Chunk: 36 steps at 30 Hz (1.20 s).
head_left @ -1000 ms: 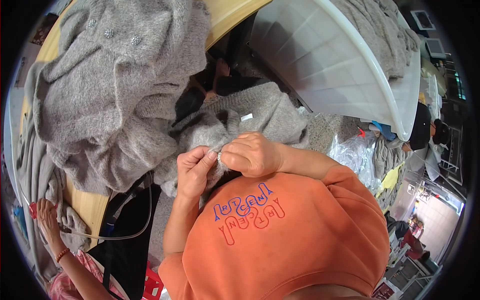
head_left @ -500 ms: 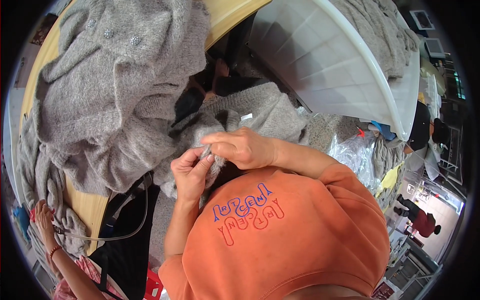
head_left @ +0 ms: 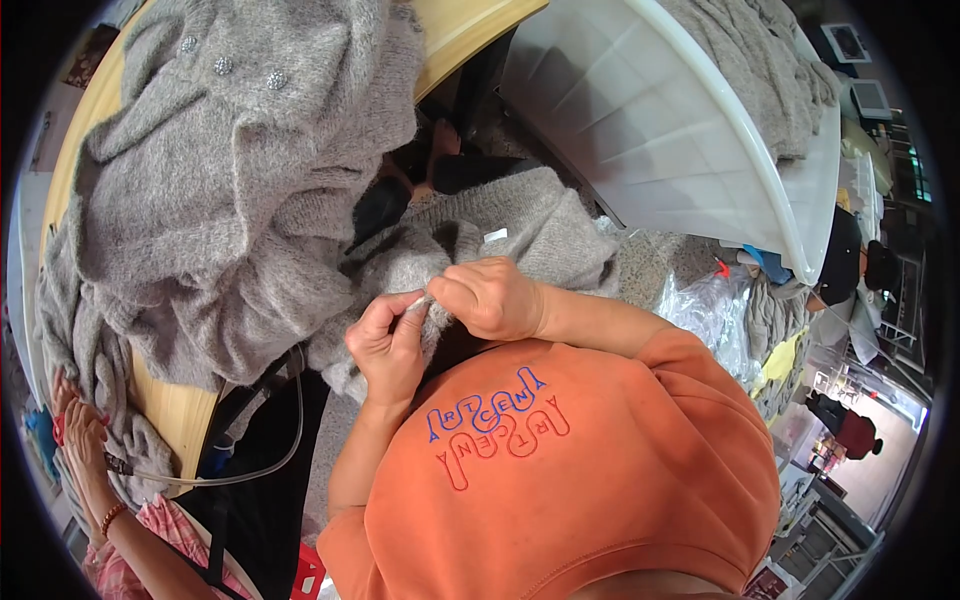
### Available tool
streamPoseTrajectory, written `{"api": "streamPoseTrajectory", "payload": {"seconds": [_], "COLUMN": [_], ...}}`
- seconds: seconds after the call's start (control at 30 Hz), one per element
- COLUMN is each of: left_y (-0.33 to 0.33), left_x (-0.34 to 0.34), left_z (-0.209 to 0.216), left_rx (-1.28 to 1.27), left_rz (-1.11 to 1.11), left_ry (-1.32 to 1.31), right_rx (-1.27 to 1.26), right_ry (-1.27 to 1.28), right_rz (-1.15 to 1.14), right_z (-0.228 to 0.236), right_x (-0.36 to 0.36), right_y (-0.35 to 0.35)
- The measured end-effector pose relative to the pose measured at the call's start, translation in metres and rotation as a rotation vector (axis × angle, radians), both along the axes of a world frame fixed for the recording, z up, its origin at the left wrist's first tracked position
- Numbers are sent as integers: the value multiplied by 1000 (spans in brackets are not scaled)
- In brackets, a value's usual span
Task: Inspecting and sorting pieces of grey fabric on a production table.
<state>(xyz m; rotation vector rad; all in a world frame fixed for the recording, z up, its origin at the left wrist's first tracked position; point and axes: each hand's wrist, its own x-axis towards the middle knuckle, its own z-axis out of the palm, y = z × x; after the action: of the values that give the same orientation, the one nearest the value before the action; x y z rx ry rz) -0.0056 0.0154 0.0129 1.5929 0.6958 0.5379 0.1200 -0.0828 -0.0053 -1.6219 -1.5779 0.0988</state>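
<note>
A grey-brown knitted garment lies across my lap, with a small white label on it. My left hand pinches a bit of its knit between thumb and fingers. Right against those fingertips, my right hand is curled closed on the same bit of knit. Whether a small tool or thread sits in the right fingers is hidden. To the left, a pile of grey knitted cardigans with round beaded buttons covers much of the table.
The wooden table curves along the left. A large white plastic bin stands at the far right, with more grey knitwear beyond it. Clear plastic bags lie on the floor. At lower left, a co-worker's hands handle something red beside a hose.
My right fingers have folded in from a stretched pinch to a tighter fist at the knit. Both hands shifted slightly right. The co-worker's second hand has come into view.
</note>
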Motion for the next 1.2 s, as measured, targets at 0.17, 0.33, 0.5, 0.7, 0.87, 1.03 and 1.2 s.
{"api": "streamPoseTrajectory", "payload": {"seconds": [0.17,0.33,0.5,0.7,0.87,1.03,1.2], "left_y": [-6,-7,-10,14,14,5,1], "left_x": [4,4,8,-8,-15,-8,-7], "left_z": [-8,-10,-13,-14,-16,-16,-20], "left_rx": [-39,384,575,239,76,-83,-225], "left_rz": [78,57,22,-28,-48,-131,-179], "left_ry": [-3,-28,-43,270,278,244,220], "right_rx": [12,-26,-55,-103,-712,-231,-128], "right_ry": [-58,-16,-16,14,-208,155,130], "right_rz": [-37,-81,-124,-341,-51,148,151], "right_z": [-5,-7,-8,-4,-2,-8,-9], "right_x": [-1,-2,-7,27,35,7,-7], "right_y": [1,3,8,0,-8,6,3]}}
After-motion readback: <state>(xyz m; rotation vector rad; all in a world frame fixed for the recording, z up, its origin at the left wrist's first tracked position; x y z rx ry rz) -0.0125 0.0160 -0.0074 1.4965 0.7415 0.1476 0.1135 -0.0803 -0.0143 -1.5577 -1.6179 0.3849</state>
